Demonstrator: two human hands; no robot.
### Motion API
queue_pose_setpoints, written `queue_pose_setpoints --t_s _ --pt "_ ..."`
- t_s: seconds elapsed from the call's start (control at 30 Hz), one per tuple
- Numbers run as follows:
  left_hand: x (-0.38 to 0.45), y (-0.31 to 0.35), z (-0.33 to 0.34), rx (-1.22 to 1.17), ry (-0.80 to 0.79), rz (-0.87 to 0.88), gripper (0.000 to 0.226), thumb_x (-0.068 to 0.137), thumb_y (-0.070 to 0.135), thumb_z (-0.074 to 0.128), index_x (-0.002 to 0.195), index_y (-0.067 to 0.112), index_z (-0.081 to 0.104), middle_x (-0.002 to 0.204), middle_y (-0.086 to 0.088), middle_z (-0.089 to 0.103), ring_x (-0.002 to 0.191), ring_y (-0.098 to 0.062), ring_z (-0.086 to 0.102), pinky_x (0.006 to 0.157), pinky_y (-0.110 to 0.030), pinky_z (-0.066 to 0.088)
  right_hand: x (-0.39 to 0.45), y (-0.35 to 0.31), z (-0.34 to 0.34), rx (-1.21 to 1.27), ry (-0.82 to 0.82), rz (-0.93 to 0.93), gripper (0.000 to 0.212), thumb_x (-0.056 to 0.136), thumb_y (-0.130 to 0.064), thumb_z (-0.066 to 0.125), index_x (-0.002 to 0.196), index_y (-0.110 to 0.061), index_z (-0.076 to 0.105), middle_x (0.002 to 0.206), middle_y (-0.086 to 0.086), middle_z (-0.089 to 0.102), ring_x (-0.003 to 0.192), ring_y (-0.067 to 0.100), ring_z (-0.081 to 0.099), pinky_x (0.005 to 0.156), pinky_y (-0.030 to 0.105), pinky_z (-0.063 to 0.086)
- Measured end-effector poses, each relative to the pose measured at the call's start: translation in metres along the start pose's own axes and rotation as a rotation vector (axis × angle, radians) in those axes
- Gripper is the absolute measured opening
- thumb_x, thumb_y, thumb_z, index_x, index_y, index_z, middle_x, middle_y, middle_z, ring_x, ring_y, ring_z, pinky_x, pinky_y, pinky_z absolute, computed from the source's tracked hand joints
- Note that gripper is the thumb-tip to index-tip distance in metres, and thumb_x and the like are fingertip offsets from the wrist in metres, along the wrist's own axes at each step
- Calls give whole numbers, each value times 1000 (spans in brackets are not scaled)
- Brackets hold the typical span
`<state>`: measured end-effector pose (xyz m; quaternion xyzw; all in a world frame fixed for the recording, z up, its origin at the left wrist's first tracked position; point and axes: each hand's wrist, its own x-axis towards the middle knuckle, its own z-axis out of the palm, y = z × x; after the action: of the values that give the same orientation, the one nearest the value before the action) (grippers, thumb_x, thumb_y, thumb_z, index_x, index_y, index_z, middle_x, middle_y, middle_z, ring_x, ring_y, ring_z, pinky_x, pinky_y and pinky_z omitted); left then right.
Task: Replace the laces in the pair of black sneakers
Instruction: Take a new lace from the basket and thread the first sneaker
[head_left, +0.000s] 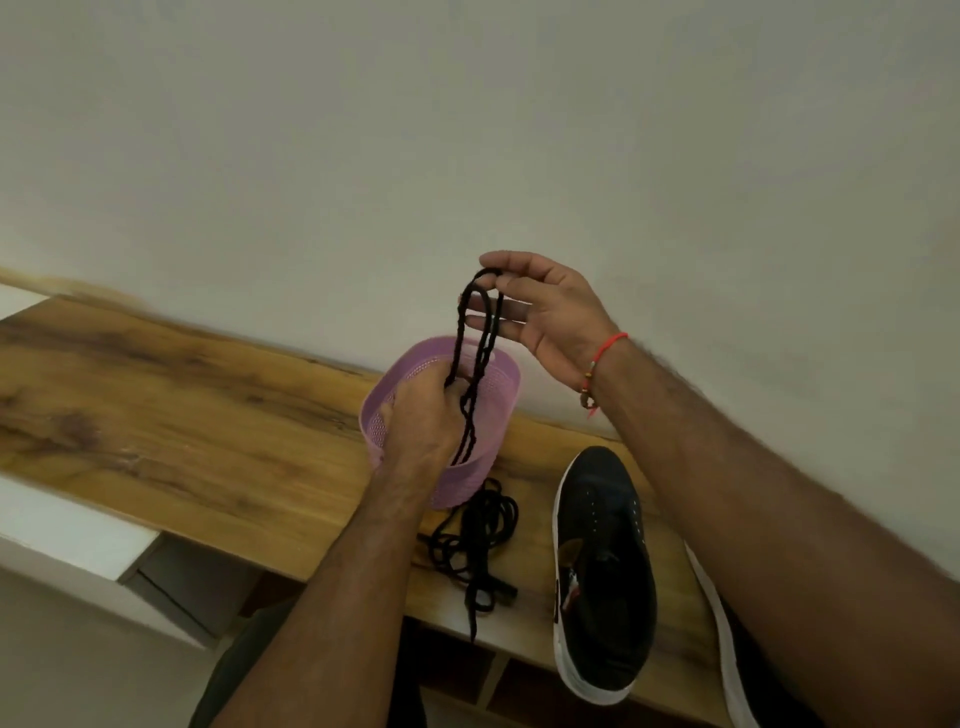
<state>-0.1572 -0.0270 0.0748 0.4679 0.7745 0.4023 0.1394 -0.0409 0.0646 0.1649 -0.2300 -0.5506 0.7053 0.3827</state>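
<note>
A person's right hand (540, 306) pinches the top of a looped black lace (480, 332) above a purple mesh basket (498, 410), while the left hand (423, 415) grips its lower strands. An unlaced black sneaker (602, 566) lies on the wooden shelf (182, 415) beside another loose lace (478, 540). Judged from here, the doubled strands could tangle or snag the basket's rim.

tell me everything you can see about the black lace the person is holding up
The black lace looks like thin, round woven cord, folded into several long hanging loops. The right hand pinches the top of the loops, and the left hand grips the strands lower down. It hangs above a pink basket on the wooden shelf, and its lowest part dips toward the basket.
</note>
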Motion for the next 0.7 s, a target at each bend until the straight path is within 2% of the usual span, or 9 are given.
queue_pose_setpoints --t_s 0.1,0.2,0.27,0.3,0.37,0.43,0.5,0.6,0.7 --pt "6 -8 1 -19 4 -30 28 106 31 48 122 24 69 104 4 72 94 -19 63 81 -37 52 2 -14 -13 -153 85 -95 22 96 2 57 111 -6 69 99 9 73 92 24 68 89 41 58" --pt "19 -19 -5 -18 -15 -69 28 106 33 50 115 17 71 88 0 69 84 -23 64 71 -34 49 12 -15 -28 -622 246 -184 19 92 -6 63 101 -19 73 89 -8 75 77 5 61 73 24 51" --pt "27 -25 -12 -38 -28 -70 28 105 33 52 106 13 72 80 -2 67 80 -25 64 69 -36 50 22 -10 -35 -1002 257 -252 17 91 -8 65 101 -18 75 90 -8 73 75 -2 59 75 15 47" --pt "29 -25 -15 -37 -33 -64 27 104 33 54 98 14 71 74 -1 65 76 -25 62 65 -35 47 25 -8 -37 -1177 230 -277 18 92 -8 63 103 -17 75 96 -4 74 79 2 60 78 13 47" --pt "32 -27 -20 -30 -56 -71 30 103 33 57 81 15 64 63 0 57 66 -23 57 54 -32 37 34 -5 -39 -1399 188 -300 21 95 -8 58 108 -15 73 105 6 73 93 17 63 89 25 50" --pt "35 -30 -23 -20 -79 -121 39 102 33 59 67 15 56 57 0 50 55 -18 48 48 -29 30 43 -4 -38 -1404 242 -355 20 95 -8 58 107 -13 73 104 8 72 96 25 66 90 37 52" --pt "37 -36 -24 -6 -67 -170 41 102 34 59 67 14 56 56 -1 49 53 -16 46 48 -28 30 48 -4 -34 -1132 378 -356 14 92 -5 62 100 -8 72 94 8 71 78 25 70 75 37 59" --pt "40 -44 -25 -69 -29 -214 38 102 34 58 76 8 64 62 -3 57 62 -25 56 59 -28 44 50 -1 -29 -702 545 -251 7 94 -3 59 95 -5 66 83 15 68 53 21 67 50 31 58" --pt "43 -44 -22 -163 13 -227 35 104 34 54 76 15 64 68 1 64 64 -21 58 63 -28 46 50 10 -30 -709 511 -158 5 94 -14 60 91 -15 63 78 8 64 54 15 62 55 31 56"
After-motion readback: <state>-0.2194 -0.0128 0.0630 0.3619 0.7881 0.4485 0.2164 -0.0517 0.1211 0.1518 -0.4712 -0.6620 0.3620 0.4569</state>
